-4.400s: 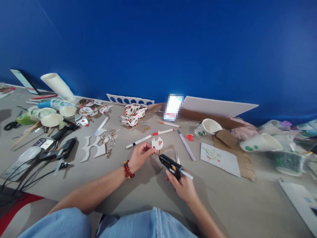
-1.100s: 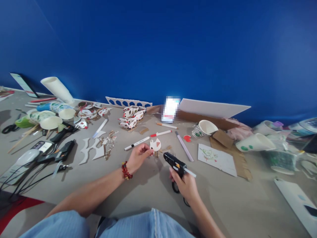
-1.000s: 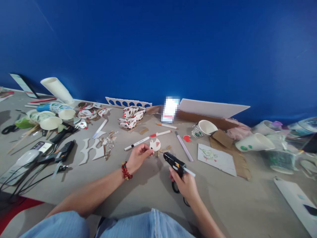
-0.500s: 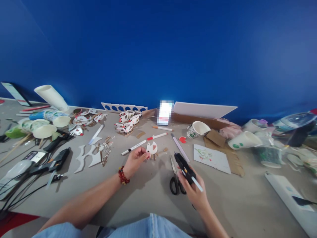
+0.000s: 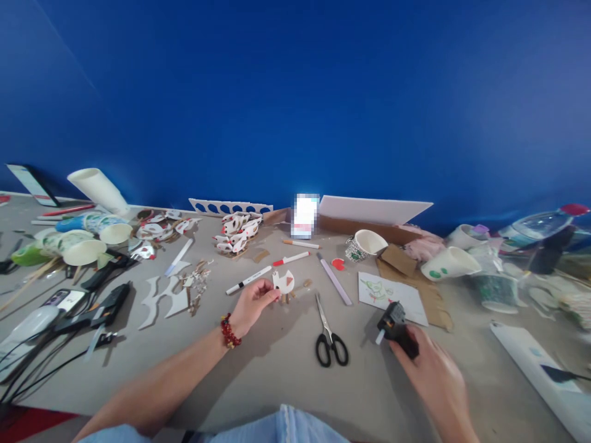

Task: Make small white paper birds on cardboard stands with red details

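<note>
Head view, bird cutout [image 5: 283, 280]: white, with a brown triangle, near the middle of the surface [image 5: 277, 387]; resting or lifted, I cannot tell.
Cutout's handling: probably light, thin and fairly stiff, its small parts easily bent; an edge pinch should suit it.
Left grip [image 5: 250, 307]: thumb and fingertips clamped on the cutout's left edge, forearm slanting in from the lower left.
Glue gun [image 5: 394, 323]: likely heavier, hard-shelled, perhaps hot at the nozzle; best held by its handle.
Right grip [image 5: 433, 369]: clamped on the gun's dark handle, well apart from the cutout.
Scissors [image 5: 327, 337]: between both hands, touching neither.
</note>
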